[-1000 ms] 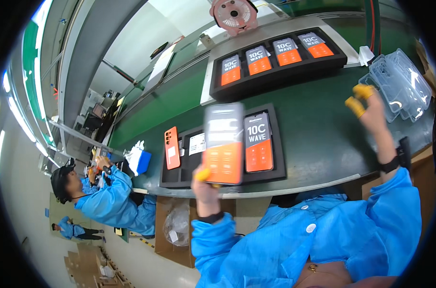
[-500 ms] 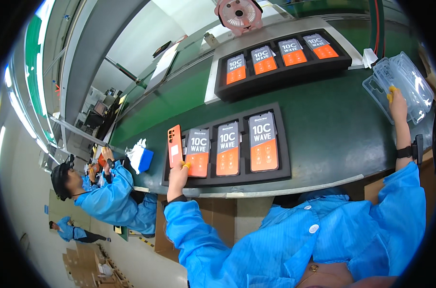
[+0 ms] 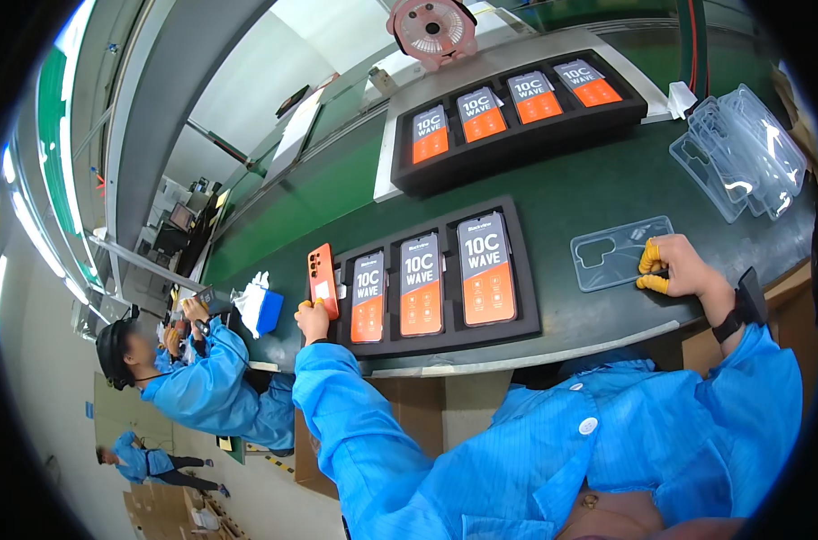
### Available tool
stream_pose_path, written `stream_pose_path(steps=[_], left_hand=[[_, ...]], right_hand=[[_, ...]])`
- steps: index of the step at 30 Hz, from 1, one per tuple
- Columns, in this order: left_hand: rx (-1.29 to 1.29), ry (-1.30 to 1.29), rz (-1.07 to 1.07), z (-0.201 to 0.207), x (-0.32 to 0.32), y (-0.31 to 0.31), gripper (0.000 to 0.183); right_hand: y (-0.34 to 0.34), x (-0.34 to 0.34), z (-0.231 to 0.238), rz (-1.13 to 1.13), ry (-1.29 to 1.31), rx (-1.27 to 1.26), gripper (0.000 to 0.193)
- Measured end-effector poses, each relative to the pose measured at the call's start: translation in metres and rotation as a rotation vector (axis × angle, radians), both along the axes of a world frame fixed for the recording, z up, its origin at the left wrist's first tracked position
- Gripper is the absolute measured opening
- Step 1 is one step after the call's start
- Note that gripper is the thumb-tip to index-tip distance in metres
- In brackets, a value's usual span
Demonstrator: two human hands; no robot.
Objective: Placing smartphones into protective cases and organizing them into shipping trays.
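Note:
My left hand [image 3: 313, 321], with yellow finger cots, grips the lower end of an orange phone [image 3: 322, 272]. Its back, showing dark camera lenses and a white label, faces up at the left end of a black foam tray [image 3: 528, 301]. Three phones [image 3: 421, 286] covered with grey-and-orange printed film lie in that tray's slots. To the right, my right hand [image 3: 688, 265], also in yellow finger cots, pinches the right side of a clear phone case [image 3: 609, 272] with a camera cutout. This case is at the green tabletop; whether it touches cannot be told.
A pile of clear cases [image 3: 742, 157] lies at the far right beside crumpled white tissue [image 3: 680, 99]. Behind stands a second black tray [image 3: 535, 151] with several film-covered phones, and a pink fan [image 3: 433, 31]. A blue box [image 3: 266, 312] and a seated co-worker [image 3: 193, 373] are at the left.
My right hand has come from the case pile toward me and left, bringing one clear case. My left hand has shifted slightly left with the orange phone, away from the film-covered phone beside it.

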State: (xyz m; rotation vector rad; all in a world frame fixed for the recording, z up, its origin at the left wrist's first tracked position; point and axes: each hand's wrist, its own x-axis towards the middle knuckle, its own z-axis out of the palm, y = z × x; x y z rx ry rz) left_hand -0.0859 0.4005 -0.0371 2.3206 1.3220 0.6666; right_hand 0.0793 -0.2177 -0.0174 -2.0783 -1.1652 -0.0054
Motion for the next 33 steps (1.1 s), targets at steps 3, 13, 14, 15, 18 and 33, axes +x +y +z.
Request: stream_pose_path(steps=[3,13,14,15,18,33], left_hand=[[0.180,0.381,0.126,0.009,0.021,-0.020,0.053],[-0.338,-0.079,-0.044,-0.003,0.004,0.035,0.035],[-0.440,-0.075,-0.067,-0.004,0.002,0.040,0.025],[-0.408,-0.118,0.019,0.001,0.007,0.026,0.022],[-0.162,-0.083,0.093,-0.012,0.011,0.027,0.030],[-0.838,-0.779,-0.284,0.056,0.022,-0.040,0.024]], right_hand=[[-0.003,0.001,-0.003,-0.015,-0.005,-0.037,0.019],[-0.001,0.003,-0.004,0.012,-0.028,0.019,0.020],[-0.001,0.002,-0.004,-0.003,-0.021,-0.006,0.020],[-0.001,0.003,-0.004,-0.005,-0.010,0.007,0.020],[0.000,0.002,-0.005,-0.003,-0.030,0.038,0.020],[-0.015,0.001,0.010,0.080,0.054,-0.039,0.023]])
